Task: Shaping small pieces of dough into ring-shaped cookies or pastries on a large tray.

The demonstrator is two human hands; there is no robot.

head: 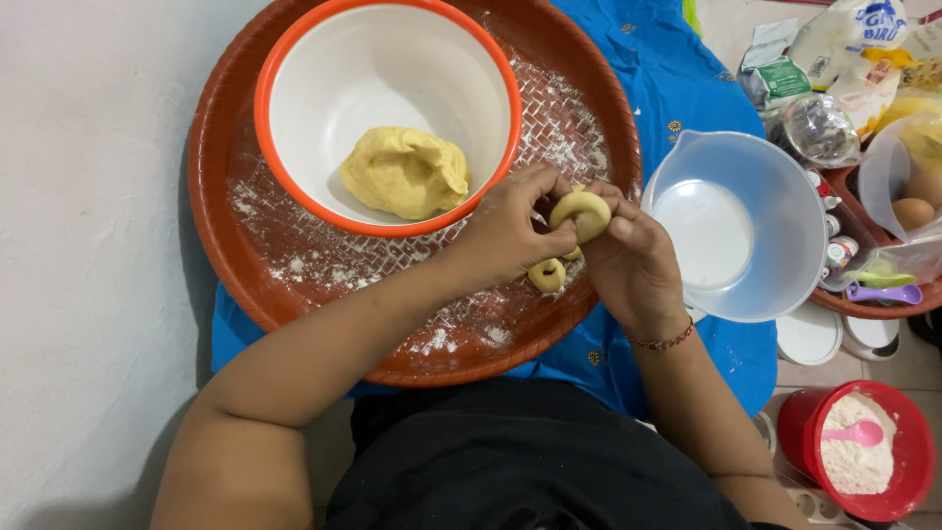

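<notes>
Pinching a pale yellow dough ring point(581, 213) between left hand point(510, 231) and right hand point(633, 260), above a floured round red-brown woven tray point(294, 285).

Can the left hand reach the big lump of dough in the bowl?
Probably yes. The left hand sits just outside the bowl rim, and the dough lump lies uncovered close by. But both hands are busy pinching a dough ring.

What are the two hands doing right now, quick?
Left hand: closed, pinching the dough ring.
Right hand: closed on the same dough ring, over the round tray.
</notes>
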